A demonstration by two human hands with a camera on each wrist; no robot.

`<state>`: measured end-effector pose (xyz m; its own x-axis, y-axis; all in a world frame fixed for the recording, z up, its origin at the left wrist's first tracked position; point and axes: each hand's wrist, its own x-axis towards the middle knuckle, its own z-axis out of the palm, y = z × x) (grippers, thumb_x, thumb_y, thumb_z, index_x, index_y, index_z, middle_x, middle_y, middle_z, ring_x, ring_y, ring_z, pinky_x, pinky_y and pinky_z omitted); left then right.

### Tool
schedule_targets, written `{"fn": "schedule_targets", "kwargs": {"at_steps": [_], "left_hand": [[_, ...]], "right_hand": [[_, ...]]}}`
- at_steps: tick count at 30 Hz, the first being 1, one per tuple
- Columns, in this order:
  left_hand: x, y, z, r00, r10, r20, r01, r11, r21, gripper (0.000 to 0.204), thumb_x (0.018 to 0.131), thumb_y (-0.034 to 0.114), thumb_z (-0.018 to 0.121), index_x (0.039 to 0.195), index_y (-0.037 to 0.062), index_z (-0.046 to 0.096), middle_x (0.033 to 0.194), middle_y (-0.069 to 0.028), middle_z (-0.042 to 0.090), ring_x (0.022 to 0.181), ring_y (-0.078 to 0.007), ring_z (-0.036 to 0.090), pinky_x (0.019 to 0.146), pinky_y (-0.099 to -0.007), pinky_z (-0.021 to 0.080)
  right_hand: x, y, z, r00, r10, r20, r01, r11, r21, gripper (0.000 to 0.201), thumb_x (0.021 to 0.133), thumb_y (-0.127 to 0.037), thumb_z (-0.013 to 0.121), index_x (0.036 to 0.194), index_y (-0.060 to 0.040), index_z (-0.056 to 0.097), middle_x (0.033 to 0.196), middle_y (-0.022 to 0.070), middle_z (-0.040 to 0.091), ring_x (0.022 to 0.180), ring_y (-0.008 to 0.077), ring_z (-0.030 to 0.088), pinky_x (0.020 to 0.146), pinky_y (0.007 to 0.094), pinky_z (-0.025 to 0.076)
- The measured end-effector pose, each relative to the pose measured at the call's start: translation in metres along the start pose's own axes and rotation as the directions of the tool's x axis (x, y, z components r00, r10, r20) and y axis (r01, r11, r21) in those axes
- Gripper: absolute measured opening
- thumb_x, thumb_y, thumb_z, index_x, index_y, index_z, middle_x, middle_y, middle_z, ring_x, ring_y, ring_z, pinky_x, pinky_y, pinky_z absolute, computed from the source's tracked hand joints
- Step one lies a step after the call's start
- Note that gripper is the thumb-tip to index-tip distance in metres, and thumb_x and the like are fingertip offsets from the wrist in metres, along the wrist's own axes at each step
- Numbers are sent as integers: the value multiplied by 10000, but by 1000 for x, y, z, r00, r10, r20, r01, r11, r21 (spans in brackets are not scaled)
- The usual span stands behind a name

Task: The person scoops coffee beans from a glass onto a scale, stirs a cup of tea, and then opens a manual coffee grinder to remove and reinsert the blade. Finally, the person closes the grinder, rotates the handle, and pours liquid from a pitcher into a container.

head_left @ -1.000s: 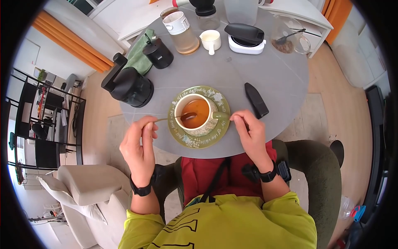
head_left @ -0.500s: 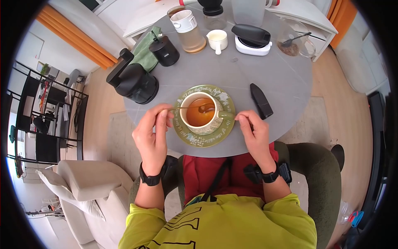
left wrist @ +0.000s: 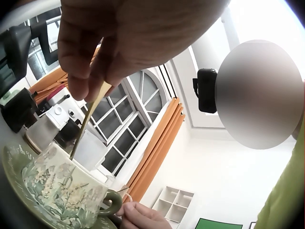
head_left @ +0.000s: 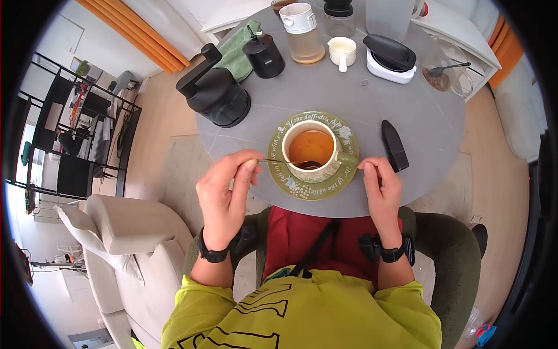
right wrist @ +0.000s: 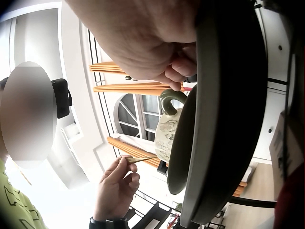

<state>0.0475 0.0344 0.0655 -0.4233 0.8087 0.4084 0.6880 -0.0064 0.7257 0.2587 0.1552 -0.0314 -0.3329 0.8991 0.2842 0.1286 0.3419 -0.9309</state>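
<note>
A flower-patterned cup (left wrist: 66, 191) of amber tea (head_left: 314, 145) stands on a green saucer (head_left: 289, 185) with white lettering. Thumb and fingertips of my left hand (head_left: 224, 195) pinch a thin, gold-coloured spoon (head_left: 270, 160) by its handle. The spoon slants over the cup's left rim, its bowl in the tea near the front wall. On the other side, my right hand (head_left: 383, 189) has thumb and forefinger together at the outer end of the cup's green handle (right wrist: 174, 98), pinching it.
Right of the saucer lies a black, elongated object (head_left: 394, 145). A black kettle (head_left: 218, 99) and a black canister (head_left: 263, 55) stand behind left. Farther back are a clear-bodied container (head_left: 304, 38), a small white pitcher (head_left: 342, 52), a white scale (head_left: 390, 67) and a glass jug (head_left: 440, 72).
The left hand has swept the spoon's bowl through the tea, from the left to the back right, then to the front. The right hand stays by the cup handle; the head view has shifted.
</note>
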Motion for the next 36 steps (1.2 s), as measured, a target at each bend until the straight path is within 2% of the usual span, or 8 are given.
{"fn": "schedule_targets", "kwargs": {"at_steps": [5, 9, 12, 17, 25, 30, 34, 36], "left_hand": [[8, -6, 20, 1000, 12, 7, -10, 982, -189, 132, 905, -22, 547, 986, -15, 651, 761, -69, 636, 636, -108, 585, 589, -229, 469], [17, -9, 28, 999, 31, -34, -36, 983, -179, 129, 909, -19, 545, 984, -19, 649, 764, -71, 638, 644, -109, 587, 602, -228, 474], [21, -9, 28, 995, 88, -55, -94, 990, -109, 131, 904, -17, 551, 988, -8, 651, 753, -70, 636, 628, -115, 590, 588, -233, 474], [22, -9, 15, 981, 183, -69, -171, 973, 154, 131, 889, -7, 571, 988, 20, 653, 729, -70, 631, 593, -132, 593, 556, -245, 470], [15, -4, 0, 998, 67, 1, -67, 995, 78, 134, 917, 3, 523, 967, -9, 646, 746, -54, 637, 628, -91, 579, 547, -206, 429], [16, -11, 15, 1000, 9, -6, -10, 990, -142, 107, 903, -1, 564, 963, -22, 650, 748, -76, 637, 624, -111, 585, 577, -222, 468], [21, -12, 24, 999, 14, -30, -18, 987, -161, 111, 905, -2, 562, 968, -18, 652, 757, -78, 646, 638, -108, 596, 587, -219, 475], [22, -14, 27, 993, 91, -81, -96, 994, -57, 110, 900, -5, 566, 965, -12, 654, 765, -78, 655, 638, -111, 603, 585, -222, 477]], "right_hand": [[0, -1, 0, 1000, -30, -9, 30, 999, -25, 88, 929, -78, 557, 911, 4, 583, 748, 63, 622, 588, 113, 515, 549, 247, 402], [0, -2, 0, 1000, -19, -8, 19, 1000, -20, 88, 929, -78, 557, 910, 4, 583, 746, 63, 623, 588, 112, 515, 548, 249, 402], [0, -2, 0, 1000, -21, -14, 20, 1000, -22, 87, 929, -78, 558, 910, 3, 584, 744, 64, 624, 588, 115, 517, 548, 249, 402], [0, -1, 0, 999, -29, -18, 28, 999, -36, 91, 928, -83, 562, 910, 3, 586, 745, 69, 626, 587, 132, 526, 552, 255, 408], [0, -1, 0, 1000, -20, -13, 20, 1000, -17, 88, 929, -81, 560, 911, -1, 589, 746, 64, 626, 582, 130, 521, 547, 256, 403], [0, -2, 0, 1000, -20, -16, 20, 1000, -21, 85, 928, -78, 560, 910, -1, 590, 743, 62, 624, 579, 123, 510, 538, 252, 394], [0, -3, 0, 999, -34, -17, 33, 999, -29, 82, 925, -76, 562, 906, -1, 588, 744, 61, 622, 575, 124, 505, 539, 252, 393], [1, -3, 0, 1000, -24, -17, 23, 999, -22, 82, 925, -76, 562, 905, -1, 588, 744, 60, 622, 575, 125, 504, 539, 252, 393]]}}
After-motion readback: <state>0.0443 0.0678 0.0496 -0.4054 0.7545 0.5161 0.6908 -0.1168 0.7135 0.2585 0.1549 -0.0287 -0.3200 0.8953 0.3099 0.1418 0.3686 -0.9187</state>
